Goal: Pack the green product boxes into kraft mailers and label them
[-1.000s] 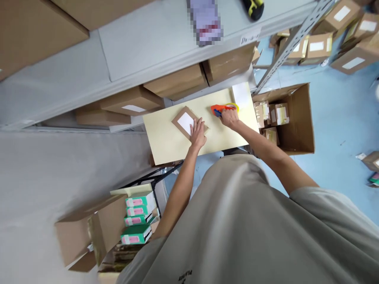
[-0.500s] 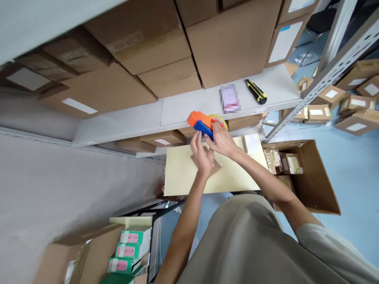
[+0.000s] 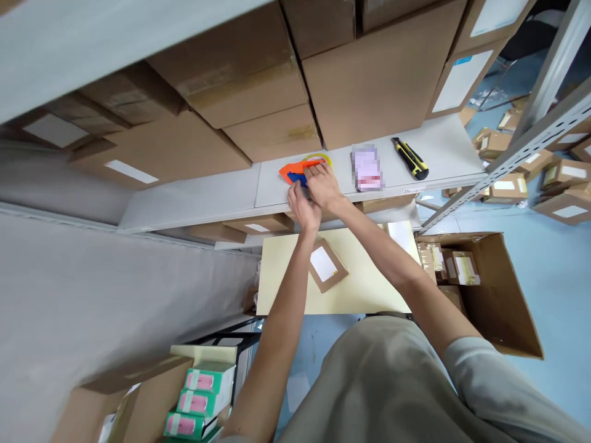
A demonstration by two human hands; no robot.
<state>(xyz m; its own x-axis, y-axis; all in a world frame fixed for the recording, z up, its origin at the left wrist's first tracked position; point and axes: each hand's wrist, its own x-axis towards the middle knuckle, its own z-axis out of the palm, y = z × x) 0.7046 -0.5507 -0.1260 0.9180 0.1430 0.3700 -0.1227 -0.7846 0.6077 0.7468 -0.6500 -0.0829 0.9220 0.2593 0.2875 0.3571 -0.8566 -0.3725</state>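
1. Toward the left, the orange-and-blue plastic tape dispenser (image 3: 289,171), with a yellow ring of tape (image 3: 329,161), is at the front of the grey metal shelf (image 3: 207,187); whether its base fully rests there is hidden.
2. The left hand (image 3: 305,212) is at the dispenser's near side, fingers bent; I cannot tell if they pinch it.
3. The right hand (image 3: 323,187) curls over the dispenser, fingers closed on it. The step looks like placing or steadying it; letting go would call for a flat base, back from the shelf's front edge.
4. Below the hands, the flat brown cardboard box (image 3: 335,279) with a white label lies untouched on the cream surface (image 3: 369,295).
5. Farther right, the black-and-yellow utility knife (image 3: 410,159) lies on the shelf, well apart from both hands.
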